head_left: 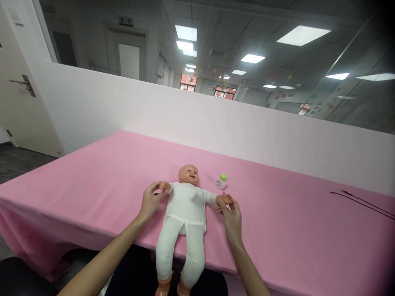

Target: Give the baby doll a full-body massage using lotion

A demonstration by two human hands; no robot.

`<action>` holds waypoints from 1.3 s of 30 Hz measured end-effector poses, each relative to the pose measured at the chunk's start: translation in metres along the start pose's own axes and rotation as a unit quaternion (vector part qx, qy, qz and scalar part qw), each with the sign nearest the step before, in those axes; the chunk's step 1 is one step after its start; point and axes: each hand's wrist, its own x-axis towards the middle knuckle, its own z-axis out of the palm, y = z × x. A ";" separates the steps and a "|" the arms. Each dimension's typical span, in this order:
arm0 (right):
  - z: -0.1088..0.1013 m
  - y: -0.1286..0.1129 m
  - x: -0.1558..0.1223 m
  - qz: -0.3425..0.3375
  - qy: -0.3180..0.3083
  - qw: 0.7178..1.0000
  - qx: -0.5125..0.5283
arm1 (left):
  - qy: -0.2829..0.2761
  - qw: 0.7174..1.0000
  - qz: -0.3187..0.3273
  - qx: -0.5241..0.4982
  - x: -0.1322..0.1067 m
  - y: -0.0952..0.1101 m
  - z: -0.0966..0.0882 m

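Fingers (154, 187) of the left hand (150, 203) clamp one arm of the doll (185, 203), bald and white-clad, lying on its back, feet beyond the near edge of the pink surface (92, 185); the right hand (232, 218) clamps the other. The surface spreads wide leftward and, past a small bottle (221, 181), rightward to two thin dark sticks (347, 192).

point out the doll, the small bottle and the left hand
Doll (187, 206): head view, on its torso.
Small bottle (220, 183): head view, on its body below the green cap.
Left hand (150, 201): head view, on the back of the hand.
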 end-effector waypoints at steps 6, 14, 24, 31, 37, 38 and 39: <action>0.015 -0.003 -0.029 -0.297 -0.277 0.871 -0.275 | -0.147 0.961 0.132 0.192 -0.017 -0.007 0.015; 0.012 0.011 -0.014 -0.124 -0.124 0.978 -0.110 | -0.036 0.993 0.047 0.098 -0.008 -0.005 0.005; -0.015 0.019 0.020 0.108 0.075 0.985 0.109 | 0.094 0.989 -0.076 -0.087 0.008 -0.010 -0.010; 0.013 -0.005 -0.021 -0.195 -0.239 0.934 -0.180 | -0.181 0.964 0.106 0.165 -0.013 0.003 0.008; 0.017 0.008 -0.033 -0.245 -0.303 0.890 -0.237 | -0.191 0.946 0.134 0.224 -0.012 0.003 0.008; 0.016 0.007 -0.031 -0.229 -0.283 0.905 -0.220 | -0.176 0.954 0.122 0.209 -0.010 0.004 0.007; 0.015 0.006 -0.027 -0.205 -0.249 0.927 -0.193 | -0.150 0.964 0.107 0.190 -0.007 0.006 0.005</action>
